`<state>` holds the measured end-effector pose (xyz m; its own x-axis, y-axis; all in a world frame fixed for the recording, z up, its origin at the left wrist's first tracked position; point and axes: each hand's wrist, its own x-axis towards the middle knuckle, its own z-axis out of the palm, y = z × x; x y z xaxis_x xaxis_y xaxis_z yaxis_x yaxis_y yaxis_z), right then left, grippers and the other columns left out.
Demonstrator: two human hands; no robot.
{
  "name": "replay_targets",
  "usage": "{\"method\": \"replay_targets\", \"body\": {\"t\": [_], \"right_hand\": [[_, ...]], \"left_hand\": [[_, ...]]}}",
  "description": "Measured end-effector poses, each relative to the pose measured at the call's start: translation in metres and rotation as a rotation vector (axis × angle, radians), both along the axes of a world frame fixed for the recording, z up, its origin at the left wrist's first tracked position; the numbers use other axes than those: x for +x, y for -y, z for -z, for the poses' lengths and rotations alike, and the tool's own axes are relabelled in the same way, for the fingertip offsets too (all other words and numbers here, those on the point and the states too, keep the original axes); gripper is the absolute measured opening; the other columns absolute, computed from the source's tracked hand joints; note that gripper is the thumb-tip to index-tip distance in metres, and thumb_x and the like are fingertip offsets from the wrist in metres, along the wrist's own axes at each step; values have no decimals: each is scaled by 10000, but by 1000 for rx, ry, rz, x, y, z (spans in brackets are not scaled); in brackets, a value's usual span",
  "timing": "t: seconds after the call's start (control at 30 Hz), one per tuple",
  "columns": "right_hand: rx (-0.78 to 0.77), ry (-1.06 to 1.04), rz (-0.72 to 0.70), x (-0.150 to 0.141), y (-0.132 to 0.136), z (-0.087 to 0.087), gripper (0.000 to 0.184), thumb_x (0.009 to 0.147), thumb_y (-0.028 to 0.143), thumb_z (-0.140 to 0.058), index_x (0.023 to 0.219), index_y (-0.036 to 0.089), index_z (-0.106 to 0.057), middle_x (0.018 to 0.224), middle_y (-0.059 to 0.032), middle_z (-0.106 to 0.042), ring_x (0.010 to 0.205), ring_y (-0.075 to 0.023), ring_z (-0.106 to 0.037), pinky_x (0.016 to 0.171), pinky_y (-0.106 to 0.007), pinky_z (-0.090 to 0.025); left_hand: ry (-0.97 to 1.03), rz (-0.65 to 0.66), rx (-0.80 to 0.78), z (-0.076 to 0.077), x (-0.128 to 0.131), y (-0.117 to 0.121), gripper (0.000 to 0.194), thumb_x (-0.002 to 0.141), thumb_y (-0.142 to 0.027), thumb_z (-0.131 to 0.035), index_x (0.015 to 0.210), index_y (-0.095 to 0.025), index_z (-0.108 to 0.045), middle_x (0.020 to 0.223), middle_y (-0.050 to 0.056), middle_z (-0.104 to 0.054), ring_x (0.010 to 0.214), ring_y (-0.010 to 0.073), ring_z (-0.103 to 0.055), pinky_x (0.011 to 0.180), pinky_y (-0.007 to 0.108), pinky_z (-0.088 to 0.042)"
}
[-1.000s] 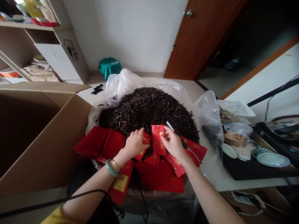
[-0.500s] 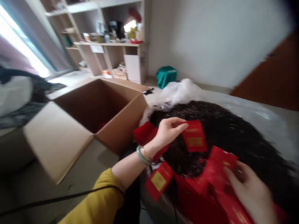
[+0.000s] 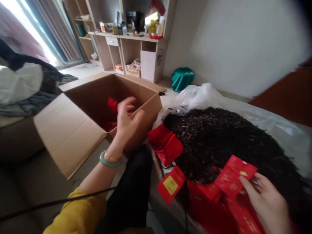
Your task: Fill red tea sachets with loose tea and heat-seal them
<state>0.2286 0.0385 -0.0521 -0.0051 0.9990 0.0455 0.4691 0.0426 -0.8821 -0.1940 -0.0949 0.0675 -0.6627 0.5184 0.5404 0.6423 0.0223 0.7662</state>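
Observation:
My left hand (image 3: pixel 128 118), with a green bangle on its wrist, is over the near right edge of the cardboard box (image 3: pixel 84 122). Its fingers are spread apart. A red packet (image 3: pixel 112 104) is in the air inside the box, just left of the fingertips. More red shows at the bottom of the box. At the right, my right hand (image 3: pixel 266 198) pinches a red tea packet (image 3: pixel 235 175) with gold print, above other red packets (image 3: pixel 243 214). Beside it is a heap of dark, dried tea-like leaves (image 3: pixel 219 136) on clear plastic sheeting (image 3: pixel 200 96).
A folded red stack (image 3: pixel 165 144) and a red packet with a yellow label (image 3: pixel 170 185) lie at the heap's near left edge. A green-covered stool-like object (image 3: pixel 182 79) stands by the wall. Shelves (image 3: pixel 136 39) are behind. A dark cord crosses my left sleeve.
My left hand has moved left from above the leaves to the box and let go of a red packet. My right hand still holds its packet, now turned flatter.

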Motion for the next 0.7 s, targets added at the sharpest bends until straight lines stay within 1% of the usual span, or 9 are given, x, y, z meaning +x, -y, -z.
{"method": "replay_targets", "body": {"t": [0.07,0.1,0.13,0.2,0.3,0.4,0.5,0.6,0.7], "right_hand": [[-71,-31,33,-9,4,-12,478,583,513,-714,942,214,-608,862,-73,-679,695,-243,-650,462,-306,-536],[-88,-44,29,-13,5,-16,472,577,499,-714,934,211,-604,864,-75,-679,709,-242,-650,462,-296,-532],[-88,-52,28,-14,5,-19,462,580,489,-710,930,208,-599,865,-78,-678,716,-240,-649,455,-287,-523],[-61,-60,18,-15,6,-23,430,611,471,-690,932,203,-593,886,-85,-681,718,-231,-646,438,-267,-499],[-11,-77,6,-13,8,-27,366,659,435,-659,929,198,-591,904,-92,-687,714,-219,-644,452,-264,-487],[60,-85,-2,-13,8,-33,305,697,383,-632,941,203,-597,897,-86,-693,740,-217,-648,554,-300,-522],[90,-99,-11,-16,7,-38,254,711,354,-615,925,218,-596,901,-87,-698,750,-225,-653,644,-344,-543],[99,-98,-15,-18,7,-39,238,708,337,-598,914,218,-599,900,-82,-704,772,-233,-663,714,-376,-546],[79,-82,-7,-20,7,-36,265,694,357,-596,909,202,-604,893,-80,-703,778,-234,-665,706,-377,-545]], "left_hand": [[-137,563,-413,19,54,6,341,793,-405,-648,1071,-211,-616,992,57,-639,798,174,-646,692,282,-531],[-249,762,-622,29,82,10,421,738,-441,-699,1080,-209,-619,978,61,-647,801,200,-657,702,309,-540],[-369,827,-785,39,107,15,545,667,-466,-750,1117,-194,-604,1021,93,-644,841,251,-664,714,353,-548],[-535,794,-980,58,145,22,763,599,-425,-807,1257,-169,-519,1253,196,-552,1014,357,-632,756,415,-555],[-592,790,-1070,79,166,24,742,669,-301,-746,1329,-164,-436,1338,217,-472,1061,354,-620,764,413,-566],[-484,743,-966,85,159,12,660,725,-206,-638,1340,-154,-403,1216,175,-535,994,306,-648,765,412,-570],[-266,756,-720,76,151,-8,709,731,-213,-624,1380,-163,-341,1130,134,-577,975,275,-643,800,403,-561],[-49,762,-356,53,153,-27,725,723,-227,-665,1375,-199,-350,1174,117,-574,1034,254,-612,878,392,-528],[111,763,-26,18,158,-44,732,744,-214,-673,1395,-234,-337,1173,100,-560,923,206,-637,769,320,-550]]}}
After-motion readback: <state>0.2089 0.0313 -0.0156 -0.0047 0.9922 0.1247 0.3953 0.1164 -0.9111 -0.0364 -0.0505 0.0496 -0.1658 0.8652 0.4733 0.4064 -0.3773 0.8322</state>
